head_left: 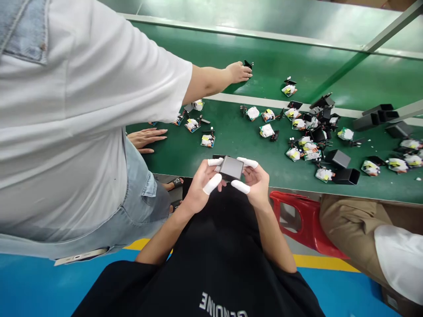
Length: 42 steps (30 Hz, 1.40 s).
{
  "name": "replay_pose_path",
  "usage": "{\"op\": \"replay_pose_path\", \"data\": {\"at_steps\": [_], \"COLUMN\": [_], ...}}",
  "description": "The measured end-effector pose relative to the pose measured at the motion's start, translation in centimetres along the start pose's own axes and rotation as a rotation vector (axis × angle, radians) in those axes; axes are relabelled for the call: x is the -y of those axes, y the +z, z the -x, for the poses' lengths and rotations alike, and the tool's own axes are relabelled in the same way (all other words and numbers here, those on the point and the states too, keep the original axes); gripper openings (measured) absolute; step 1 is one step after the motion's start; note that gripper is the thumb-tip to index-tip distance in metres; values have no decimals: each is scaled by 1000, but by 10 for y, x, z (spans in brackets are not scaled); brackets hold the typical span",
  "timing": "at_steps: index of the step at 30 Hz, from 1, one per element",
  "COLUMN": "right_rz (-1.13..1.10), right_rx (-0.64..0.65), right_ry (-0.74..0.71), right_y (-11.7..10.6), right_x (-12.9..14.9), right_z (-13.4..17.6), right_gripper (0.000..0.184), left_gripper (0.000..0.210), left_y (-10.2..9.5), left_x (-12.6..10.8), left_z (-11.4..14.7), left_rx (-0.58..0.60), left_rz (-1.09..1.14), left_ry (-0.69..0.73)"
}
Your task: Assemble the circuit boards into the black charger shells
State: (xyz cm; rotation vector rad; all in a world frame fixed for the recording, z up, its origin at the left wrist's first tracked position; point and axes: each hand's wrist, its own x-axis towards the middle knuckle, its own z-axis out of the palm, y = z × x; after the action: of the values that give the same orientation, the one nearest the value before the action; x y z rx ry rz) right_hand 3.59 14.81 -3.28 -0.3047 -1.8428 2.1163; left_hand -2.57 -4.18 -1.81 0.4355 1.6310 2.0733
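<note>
Between my two hands, at the near edge of the green table, is a small black plastic housing (231,168). My left hand (204,184) pinches its left side, with white covers on the thumb and a finger. On the other side my right hand (254,179) grips the housing the same way, also with white finger covers. What may be inside the housing is hidden. Beyond my hands lie small circuit boards topped with white material, such as one board (207,140) to the left and another board (267,130) to the right.
A co-worker in a white shirt (99,97) leans in from the left, one hand (238,72) on a black part. Boards and black housings (337,158) crowd the table's right. A red stool (297,220) and a seated person's leg (353,229) are at right.
</note>
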Motion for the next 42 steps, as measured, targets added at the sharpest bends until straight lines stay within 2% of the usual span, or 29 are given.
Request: {"op": "replay_pose_path", "data": {"at_steps": [2,4,10,23,30,35,38,42], "right_rz": [-156,-215,-280,-283,-303,-356,-393,-430], "right_rx": [-50,-54,-13,-86,-76,-172,-208,-223], "right_ry": [119,204,300,341,369,308,294,271], "right_y": [7,12,17,17,18,37,50,61], "right_x": [5,12,20,23,9,-4,-4,0], "right_z": [-1,-1,-3,-5,-10,-2,5,11], "right_gripper": [67,65,61,56,49,37,38,44], "left_gripper": [47,46,43,43,46,50,46,41], "left_y": [-2,0,10,13,13,10,8,5], "left_x": [-8,-13,-10,0,8,18,16,9], "left_z": [6,12,17,12,7,-19,-32,-36], "left_rx": [19,-9,-109,-134,-120,-160,-131,-77], "left_rz": [6,-24,-56,-29,-46,-141,-201,-243], "left_ry": [59,78,59,22,8,101,187,275]}}
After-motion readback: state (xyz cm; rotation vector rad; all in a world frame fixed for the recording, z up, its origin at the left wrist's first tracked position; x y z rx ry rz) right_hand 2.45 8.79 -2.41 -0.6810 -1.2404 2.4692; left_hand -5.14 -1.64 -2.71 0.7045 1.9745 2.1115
